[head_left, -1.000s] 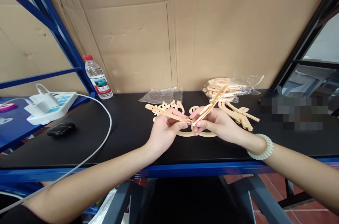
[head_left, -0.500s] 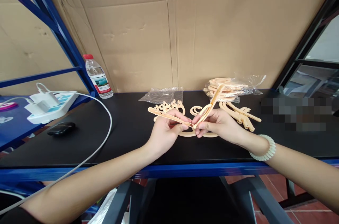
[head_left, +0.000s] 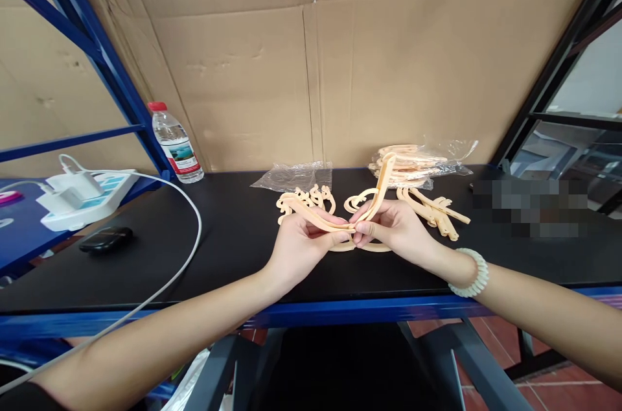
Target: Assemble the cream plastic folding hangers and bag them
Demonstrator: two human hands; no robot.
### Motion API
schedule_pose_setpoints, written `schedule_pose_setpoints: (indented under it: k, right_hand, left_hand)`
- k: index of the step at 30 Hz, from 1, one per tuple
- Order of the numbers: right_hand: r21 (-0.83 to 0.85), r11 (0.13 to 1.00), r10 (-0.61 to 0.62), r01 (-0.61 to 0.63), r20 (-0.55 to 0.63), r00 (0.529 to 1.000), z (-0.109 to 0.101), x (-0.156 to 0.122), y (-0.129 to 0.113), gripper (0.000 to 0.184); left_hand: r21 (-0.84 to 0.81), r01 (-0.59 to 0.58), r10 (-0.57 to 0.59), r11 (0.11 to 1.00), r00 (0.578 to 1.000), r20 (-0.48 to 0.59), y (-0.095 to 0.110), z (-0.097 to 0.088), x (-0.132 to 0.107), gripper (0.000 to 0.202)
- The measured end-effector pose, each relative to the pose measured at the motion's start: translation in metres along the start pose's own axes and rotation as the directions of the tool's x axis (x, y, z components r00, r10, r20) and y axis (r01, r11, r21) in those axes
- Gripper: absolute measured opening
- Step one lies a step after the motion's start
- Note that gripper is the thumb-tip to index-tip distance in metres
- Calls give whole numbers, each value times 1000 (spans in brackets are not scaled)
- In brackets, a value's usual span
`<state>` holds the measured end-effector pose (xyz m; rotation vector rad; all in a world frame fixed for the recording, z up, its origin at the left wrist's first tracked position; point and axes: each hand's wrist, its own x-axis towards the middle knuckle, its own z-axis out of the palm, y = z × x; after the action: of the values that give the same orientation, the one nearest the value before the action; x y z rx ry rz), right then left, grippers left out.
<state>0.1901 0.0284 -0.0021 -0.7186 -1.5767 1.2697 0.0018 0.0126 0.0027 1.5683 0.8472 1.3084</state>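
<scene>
The left hand [head_left: 301, 246] pinches a thin, flat strip [head_left: 311, 216] between thumb and fingers. This left strip is pale tan and smooth, and it bends in a soft curve. It runs from the fingertips [head_left: 335, 237] out to the left and a bit up. The right hand [head_left: 393, 233] pinches a right strip [head_left: 383, 184] of the same kind, also with thumb and fingers closed tight on it. That one rises from the fingertips and leans to the right, with a little bend near the top. I cannot tell if the strips are wood or plastic.

The two strip ends meet right between the two sets of fingertips, and the thumbs almost touch there. Both hands float just above the black table [head_left: 218, 255]. Both arms reach forward, nearly straight, with the wrists turned in toward each other. A bracelet [head_left: 469, 273] of round white beads sits on the right wrist.

Under the fingers, flat on the table, lie tan loops [head_left: 376, 247]. Just behind the left fingers are small curly pieces [head_left: 311, 196]. Just beside the right hand, on its far right side, lies a loose bunch of sticks [head_left: 432, 210]. Behind those is a crinkly clear bag [head_left: 413, 161] with a pile of curved pieces in it. Behind the left fingers lies a flatter clear bag [head_left: 294, 176].

Far to the left of the hands stand a water bottle [head_left: 175, 142] with a red cap and a white power strip [head_left: 82, 194]. A white cable [head_left: 184, 229] loops from it over the table edge. Brown cardboard [head_left: 291, 74] covers the wall behind.
</scene>
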Motion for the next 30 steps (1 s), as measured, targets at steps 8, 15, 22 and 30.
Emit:
schedule_pose_setpoints:
  k: [8, 15, 22, 30]
  right_hand:
    - [-34, 996, -83, 83, -11, 996, 1, -4, -1, 21]
    - [-18, 998, -64, 64, 6, 998, 4, -4, 1, 21]
    - [3, 999, 31, -32, 68, 997, -1, 0, -3, 30]
    - [32, 975, 219, -221, 62, 974, -16, -1, -20, 31]
  left_hand:
    - [137, -17, 23, 990, 999, -49, 4, 0, -2, 15]
    - [147, 9, -5, 989, 1000, -28, 1, -3, 0, 16]
    - [106, 176, -169, 979, 983, -73, 4, -2, 4, 23]
    - [-152, 249, -263, 957, 962, -78, 1, -3, 8, 25]
